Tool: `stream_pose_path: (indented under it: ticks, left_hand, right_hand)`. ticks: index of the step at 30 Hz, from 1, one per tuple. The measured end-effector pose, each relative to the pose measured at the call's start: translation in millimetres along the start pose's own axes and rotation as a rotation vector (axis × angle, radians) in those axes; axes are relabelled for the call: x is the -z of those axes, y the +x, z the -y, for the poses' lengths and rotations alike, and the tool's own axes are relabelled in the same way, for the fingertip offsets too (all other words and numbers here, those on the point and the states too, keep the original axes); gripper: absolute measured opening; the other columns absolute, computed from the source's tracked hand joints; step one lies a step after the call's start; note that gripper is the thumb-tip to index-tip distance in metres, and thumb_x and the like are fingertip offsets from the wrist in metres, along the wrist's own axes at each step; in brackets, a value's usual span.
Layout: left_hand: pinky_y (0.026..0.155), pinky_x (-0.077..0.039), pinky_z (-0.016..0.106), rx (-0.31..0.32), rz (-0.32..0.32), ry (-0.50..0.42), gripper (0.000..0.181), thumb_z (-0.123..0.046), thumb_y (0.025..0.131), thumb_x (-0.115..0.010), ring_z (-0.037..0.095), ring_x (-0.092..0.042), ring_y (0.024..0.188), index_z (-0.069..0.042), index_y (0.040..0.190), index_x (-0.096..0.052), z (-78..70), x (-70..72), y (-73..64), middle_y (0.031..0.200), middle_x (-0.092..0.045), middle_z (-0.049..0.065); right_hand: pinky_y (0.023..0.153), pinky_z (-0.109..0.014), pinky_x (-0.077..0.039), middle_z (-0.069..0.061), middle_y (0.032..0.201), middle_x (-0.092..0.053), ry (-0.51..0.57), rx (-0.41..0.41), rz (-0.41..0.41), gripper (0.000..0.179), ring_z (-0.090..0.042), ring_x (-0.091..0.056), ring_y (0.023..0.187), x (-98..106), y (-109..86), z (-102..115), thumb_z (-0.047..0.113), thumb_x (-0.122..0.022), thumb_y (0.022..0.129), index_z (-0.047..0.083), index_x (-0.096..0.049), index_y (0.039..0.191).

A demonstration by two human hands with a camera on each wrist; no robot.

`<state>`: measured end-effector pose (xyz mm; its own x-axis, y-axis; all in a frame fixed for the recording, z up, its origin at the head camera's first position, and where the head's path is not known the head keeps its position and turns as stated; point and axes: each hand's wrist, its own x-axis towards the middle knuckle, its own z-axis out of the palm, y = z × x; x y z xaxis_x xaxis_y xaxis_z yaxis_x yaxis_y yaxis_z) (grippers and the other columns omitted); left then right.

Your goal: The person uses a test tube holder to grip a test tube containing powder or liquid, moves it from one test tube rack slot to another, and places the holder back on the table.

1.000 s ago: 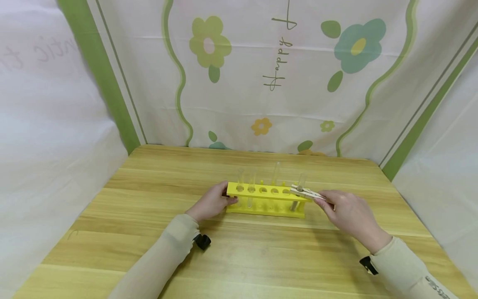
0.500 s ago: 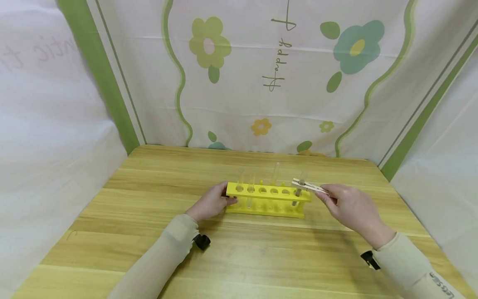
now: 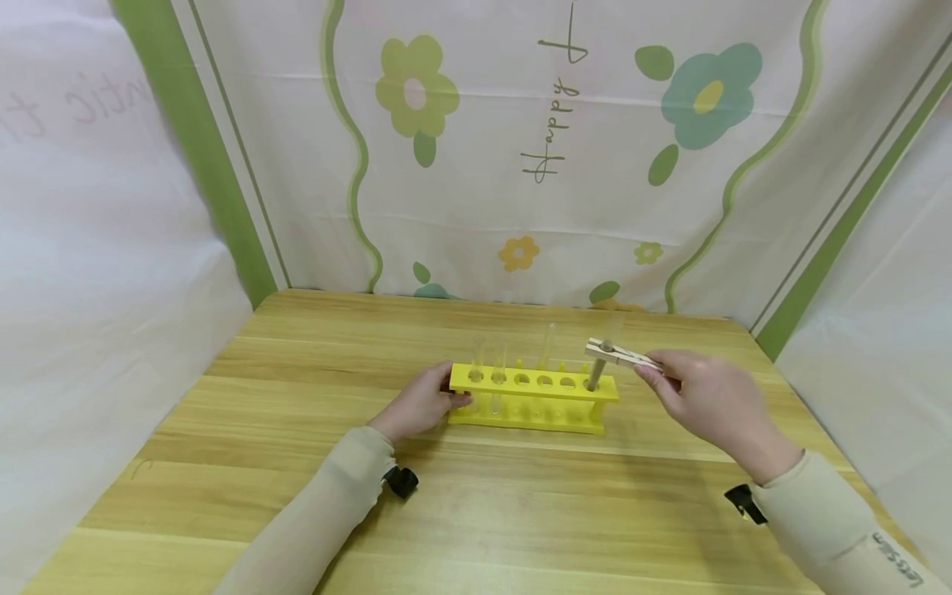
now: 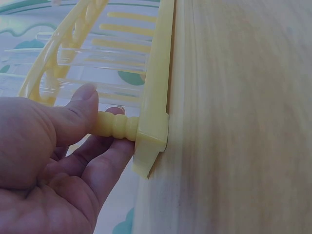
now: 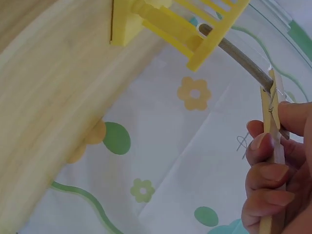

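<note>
In the head view a yellow test tube rack (image 3: pixel 531 383) stands on the table. My left hand (image 3: pixel 419 403) grips its left end; the left wrist view shows thumb and fingers around the turned post (image 4: pixel 114 125). My right hand (image 3: pixel 710 405) holds a wooden test tube clamp (image 3: pixel 625 355) by its handle. Pinched in the clamp's tip is a test tube (image 3: pixel 597 373) with grey-brown contents, slightly tilted. Its lower end (image 5: pixel 205 29) is at the rack's rightmost hole. Two clear tubes (image 3: pixel 499 357) stand in the left holes.
Another clear tube (image 3: pixel 549 340) stands upside down on a peg at the rack's back. Other pegs there stick up. The wooden table (image 3: pixel 476 512) extends around the rack. A white printed cloth (image 3: pixel 476 190) hangs behind and at both sides.
My right hand has moved up and slightly right, drawing the clamped test tube upward out of the rightmost hole. My left hand stays on the rack, which hardly moves.
</note>
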<state>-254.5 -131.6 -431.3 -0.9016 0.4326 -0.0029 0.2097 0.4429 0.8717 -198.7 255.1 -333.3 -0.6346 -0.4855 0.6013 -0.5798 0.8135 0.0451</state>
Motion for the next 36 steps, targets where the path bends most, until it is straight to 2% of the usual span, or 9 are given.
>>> stream_pose_path:
  ticks: [3,7,10,14,17,27,32,36]
  left_hand:
    - [0.081,-0.053,0.034,-0.003,-0.002,0.004,0.019,-0.013,0.097,-0.065,0.018,-0.061,0.092,-0.015,0.114,-0.058,0.6,-0.1,0.3,0.102,-0.063,0.000]
    - [0.081,-0.053,0.035,-0.006,-0.001,0.004,0.019,-0.013,0.097,-0.065,0.018,-0.061,0.092,-0.015,0.115,-0.058,1.1,-0.1,0.6,0.103,-0.064,0.000]
    - [0.081,-0.053,0.035,-0.005,-0.001,0.006,0.020,-0.013,0.097,-0.065,0.018,-0.061,0.091,-0.015,0.115,-0.058,1.1,0.0,0.7,0.103,-0.064,0.000]
    - [0.081,-0.052,0.035,-0.002,-0.006,0.009,0.019,-0.013,0.097,-0.066,0.018,-0.060,0.091,-0.015,0.114,-0.058,0.9,0.2,0.8,0.102,-0.064,0.000]
    - [0.080,-0.052,0.035,0.000,-0.008,0.008,0.018,-0.013,0.097,-0.066,0.018,-0.060,0.090,-0.015,0.113,-0.059,0.0,0.1,0.4,0.102,-0.064,0.000]
    - [0.079,-0.053,0.035,-0.003,-0.001,0.002,0.018,-0.014,0.097,-0.065,0.019,-0.061,0.090,-0.016,0.114,-0.058,0.2,-0.1,0.2,0.102,-0.064,0.000]
    - [0.079,-0.053,0.035,-0.004,0.000,0.003,0.018,-0.015,0.098,-0.065,0.018,-0.061,0.090,-0.016,0.114,-0.058,1.5,-0.2,1.2,0.102,-0.064,0.000]
    - [0.078,-0.053,0.035,0.001,0.000,0.001,0.017,-0.014,0.098,-0.065,0.019,-0.061,0.090,-0.015,0.113,-0.058,1.4,-0.4,1.4,0.102,-0.063,0.000]
  right_hand:
    - [0.040,-0.021,-0.026,0.013,0.060,-0.049,0.000,0.017,-0.031,0.050,0.002,-0.031,0.046,4.0,4.0,-0.8,0.052,-0.048,0.102,0.009,-0.073,0.092]
    - [0.039,-0.022,-0.024,0.012,0.059,-0.049,-0.009,0.033,-0.064,0.055,0.001,-0.030,0.045,9.0,9.7,-1.3,0.058,-0.040,0.102,0.013,-0.071,0.089]
    - [0.039,-0.023,-0.023,0.013,0.059,-0.045,-0.024,0.036,-0.070,0.042,-0.001,-0.029,0.044,13.8,13.9,-0.3,0.051,-0.049,0.102,0.016,-0.068,0.087]
    - [0.041,-0.024,-0.026,0.013,0.059,-0.043,-0.029,0.042,-0.067,0.015,-0.002,-0.030,0.044,19.9,19.5,2.8,0.028,-0.071,0.092,0.017,-0.066,0.084]
    - [0.042,-0.024,-0.027,0.013,0.059,-0.043,-0.020,0.045,-0.064,0.013,-0.001,-0.031,0.045,22.5,22.8,4.7,0.019,-0.076,0.086,0.017,-0.064,0.082]
    - [0.041,-0.023,-0.023,0.017,0.060,-0.040,-0.015,0.037,-0.064,0.012,-0.002,-0.029,0.045,21.4,27.4,10.1,0.023,-0.073,0.088,0.019,-0.063,0.082]
    - [0.042,-0.023,-0.026,0.017,0.061,-0.045,0.003,0.038,-0.055,0.010,-0.001,-0.032,0.047,17.9,29.2,12.7,0.024,-0.073,0.090,0.017,-0.068,0.086]
    - [0.043,-0.023,-0.027,0.016,0.061,-0.047,0.019,0.048,-0.048,0.017,0.000,-0.033,0.047,14.3,29.9,13.8,0.030,-0.068,0.094,0.015,-0.069,0.087]
